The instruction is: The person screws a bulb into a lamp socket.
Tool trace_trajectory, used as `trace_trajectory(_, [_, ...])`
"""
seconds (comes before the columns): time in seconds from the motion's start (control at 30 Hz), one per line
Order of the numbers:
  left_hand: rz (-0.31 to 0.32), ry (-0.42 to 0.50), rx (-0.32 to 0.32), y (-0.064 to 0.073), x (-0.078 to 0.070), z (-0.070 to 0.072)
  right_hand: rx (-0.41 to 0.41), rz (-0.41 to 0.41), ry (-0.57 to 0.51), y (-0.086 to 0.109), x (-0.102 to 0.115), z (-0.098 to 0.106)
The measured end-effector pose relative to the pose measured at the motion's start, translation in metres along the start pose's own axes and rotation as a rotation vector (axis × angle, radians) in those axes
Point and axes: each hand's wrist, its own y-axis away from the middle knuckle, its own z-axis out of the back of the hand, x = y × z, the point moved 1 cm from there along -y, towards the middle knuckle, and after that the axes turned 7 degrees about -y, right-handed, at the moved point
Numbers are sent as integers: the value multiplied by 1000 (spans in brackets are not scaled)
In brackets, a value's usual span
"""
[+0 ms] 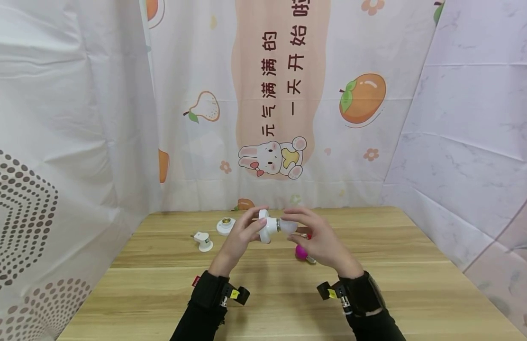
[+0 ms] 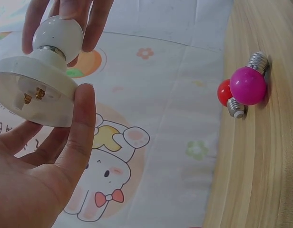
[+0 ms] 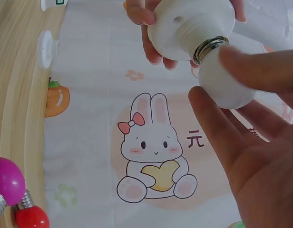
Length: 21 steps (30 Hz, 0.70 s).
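Note:
Above the table, my left hand (image 1: 239, 237) grips the round flange of a white lamp socket (image 1: 269, 228), thumb on one side and fingers on the other. Two brass contacts show inside its hollow underside in the left wrist view. A white light bulb (image 3: 223, 85) sits in the socket's mouth, with a ring of its metal thread (image 3: 209, 47) still showing. My right hand (image 1: 324, 244) has thumb and fingertips round the bulb's globe; the thumb is blurred in the right wrist view.
On the wooden table (image 1: 263, 303), a magenta bulb (image 2: 248, 85) and a red bulb (image 2: 224, 92) lie together, behind my right hand in the head view. A second white socket (image 1: 225, 226) and a white plug-in socket (image 1: 203, 241) stand at the left. A printed curtain (image 1: 195, 151) hangs behind.

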Motion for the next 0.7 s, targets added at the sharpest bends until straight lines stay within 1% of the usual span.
trace_trajectory(0.1, [3, 3, 1, 0, 0, 0, 20, -7, 5, 0, -1, 0])
trace_trajectory(0.3, [3, 3, -2, 0, 0, 0, 15, -18, 14, 0, 0, -1])
trace_trajectory(0.43, [0, 6, -2, 0, -1, 0, 16, -25, 1, -1, 1, -1])
trace_trajectory(0.7, [-8, 7, 4, 0, 0, 0, 15, -69, -35, -1, -1, -2])
